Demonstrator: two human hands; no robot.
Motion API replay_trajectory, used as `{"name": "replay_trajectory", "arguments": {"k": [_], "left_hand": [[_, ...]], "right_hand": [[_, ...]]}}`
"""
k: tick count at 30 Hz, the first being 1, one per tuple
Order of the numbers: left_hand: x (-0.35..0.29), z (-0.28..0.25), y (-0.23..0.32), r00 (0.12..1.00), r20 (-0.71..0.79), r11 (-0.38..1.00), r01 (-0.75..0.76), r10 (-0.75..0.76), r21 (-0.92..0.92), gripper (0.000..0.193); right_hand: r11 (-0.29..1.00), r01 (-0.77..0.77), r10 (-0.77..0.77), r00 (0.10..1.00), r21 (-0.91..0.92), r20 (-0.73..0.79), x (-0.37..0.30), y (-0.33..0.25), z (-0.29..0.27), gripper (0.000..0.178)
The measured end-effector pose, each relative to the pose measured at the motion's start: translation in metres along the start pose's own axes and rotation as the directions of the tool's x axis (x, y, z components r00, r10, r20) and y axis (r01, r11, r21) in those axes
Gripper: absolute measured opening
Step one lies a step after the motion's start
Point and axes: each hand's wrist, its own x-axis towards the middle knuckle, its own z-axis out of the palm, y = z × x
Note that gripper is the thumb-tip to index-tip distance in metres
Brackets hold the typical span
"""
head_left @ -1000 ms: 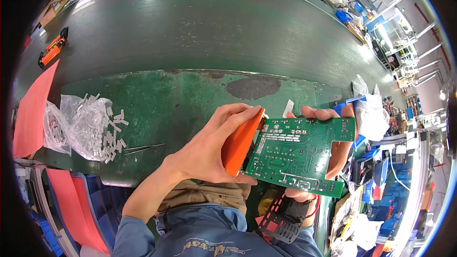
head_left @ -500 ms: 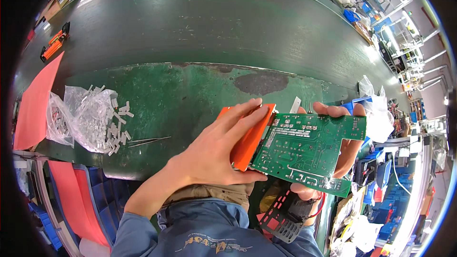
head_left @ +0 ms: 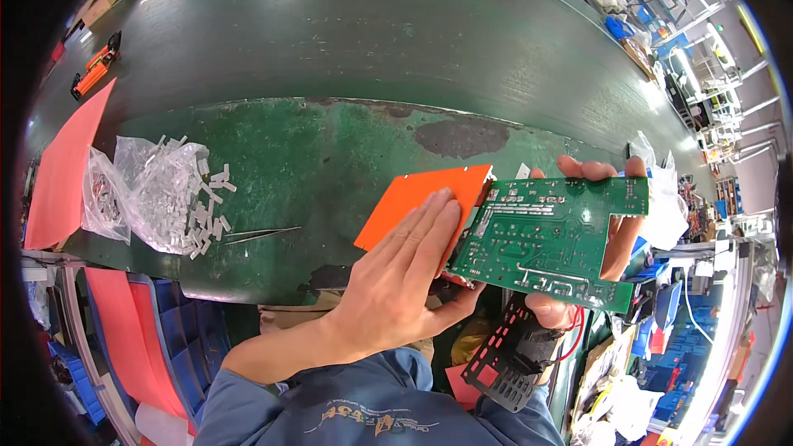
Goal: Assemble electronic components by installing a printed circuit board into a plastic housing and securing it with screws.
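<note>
Right hand (head_left: pixel 621 249) grips a green circuit board (head_left: pixel 545 235) above the desk's (head_left: pixel 281 165) near right part; left hand (head_left: pixel 396 293), fingers outstretched, lies against the orange panel (head_left: pixel 413 194) at the board's left.

1. I can't see most of the right hand (head_left: pixel 621 249); the board (head_left: pixel 545 235) blocks it.
2. Left hand (head_left: pixel 396 293) hides part of the orange panel (head_left: pixel 425 188).
3. Top edge crops the belt (head_left: pixel 330 41) on me.

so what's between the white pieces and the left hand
The head view shows tweezers on the green table between the white pieces and left hand.
</note>
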Motion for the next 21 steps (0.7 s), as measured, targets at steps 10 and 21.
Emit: {"name": "replay_trajectory", "arguments": {"k": [10,21], "left_hand": [[0.003,-0.013,-0.004,0.993,0.041,0.981,-0.114,0.109,0.159,0.075],[0.003,-0.016,0.011,1.0,0.013,0.98,-0.003,0.001,0.2,0.072]], "right_hand": [[0.999,0.034,-0.033,0.999,-0.041,0.019,0.004,-0.009,0.008,0.148],[0.999,-0.016,0.015,0.999,-0.038,-0.033,-0.005,-0.006,0.011,0.145]]}}
